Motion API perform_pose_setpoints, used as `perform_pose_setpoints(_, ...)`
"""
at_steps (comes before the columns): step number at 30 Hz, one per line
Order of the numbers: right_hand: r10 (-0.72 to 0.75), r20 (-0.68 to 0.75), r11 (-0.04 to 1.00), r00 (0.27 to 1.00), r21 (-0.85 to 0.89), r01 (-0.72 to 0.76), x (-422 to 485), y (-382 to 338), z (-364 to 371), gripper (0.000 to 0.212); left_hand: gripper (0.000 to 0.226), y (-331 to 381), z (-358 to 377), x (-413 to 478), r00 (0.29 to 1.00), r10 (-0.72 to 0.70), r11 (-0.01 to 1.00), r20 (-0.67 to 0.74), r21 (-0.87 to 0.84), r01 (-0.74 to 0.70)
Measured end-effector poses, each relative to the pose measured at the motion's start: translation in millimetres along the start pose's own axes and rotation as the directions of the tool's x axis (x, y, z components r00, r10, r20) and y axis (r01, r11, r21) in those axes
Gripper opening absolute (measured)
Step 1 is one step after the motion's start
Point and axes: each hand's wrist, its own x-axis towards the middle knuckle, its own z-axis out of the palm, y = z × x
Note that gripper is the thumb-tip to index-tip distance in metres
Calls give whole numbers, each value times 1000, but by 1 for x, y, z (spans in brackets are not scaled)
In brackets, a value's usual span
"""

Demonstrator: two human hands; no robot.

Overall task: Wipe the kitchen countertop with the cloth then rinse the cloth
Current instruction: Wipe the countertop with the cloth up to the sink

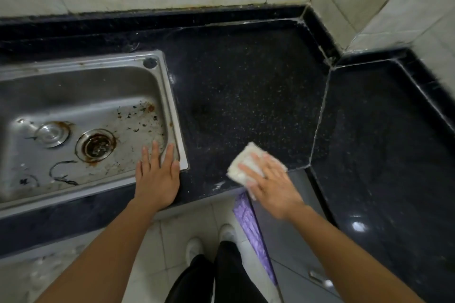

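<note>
A white folded cloth (242, 163) lies on the black speckled countertop (246, 86) near its front edge. My right hand (270, 182) presses flat on the cloth with straight fingers, covering its near half. My left hand (157, 174) rests flat with spread fingers on the front right corner of the steel sink (170, 96), where the rim meets the counter. The sink basin is stained and dotted with debris around its rusty drain (96, 146).
A tiled wall runs along the back and juts out at a corner on the right, where a second counter section (384, 155) angles toward me. A round metal stopper (51, 134) lies in the basin. A purple bag (248, 224) hangs below the counter edge, above my shoes.
</note>
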Motion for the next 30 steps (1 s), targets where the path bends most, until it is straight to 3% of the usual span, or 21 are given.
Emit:
perform_pose_setpoints(2,273,-77,961,959,63,-269,-3,30,-2,63,54,1,0,0,1000,-4,1000,-6,2,4)
perform_pose_setpoints(4,517,-93,847,851,200,-492,-7,51,-2,56,54,2,-2,1,1000,-9,1000,11,-4,9)
perform_pose_setpoints(8,779,-69,602,624,360,-712,-1,44,-4,51,54,2,-4,1,998,-20,1000,53,-10,20)
perform_pose_setpoints(9,771,-83,619,631,326,-714,3,32,-2,50,54,2,-4,1,998,-22,1000,57,-10,23)
perform_pose_setpoints(13,474,-142,870,869,224,-438,11,-46,32,68,54,3,-6,2,997,-27,999,72,-18,28)
perform_pose_setpoints(15,389,-132,900,912,265,-346,9,-92,39,58,54,4,-7,2,995,-36,999,90,-19,38)
perform_pose_setpoints(18,151,-139,961,979,251,-113,2,-149,37,51,54,4,-9,4,992,-50,998,120,-19,53)
perform_pose_setpoints(22,-105,-95,979,990,165,119,-1,-133,35,50,54,4,-17,6,977,-56,997,206,-39,65)
perform_pose_setpoints(25,-359,-103,932,927,13,363,-8,-77,28,46,54,4,-23,6,964,-46,997,260,-44,60)
perform_pose_setpoints(27,-305,-97,952,947,-68,299,-12,-37,26,48,54,4,-23,5,965,-41,998,258,-41,54)
perform_pose_setpoints(30,-11,-109,1000,994,23,14,-22,7,13,49,54,3,-20,4,971,-37,998,237,-37,47)
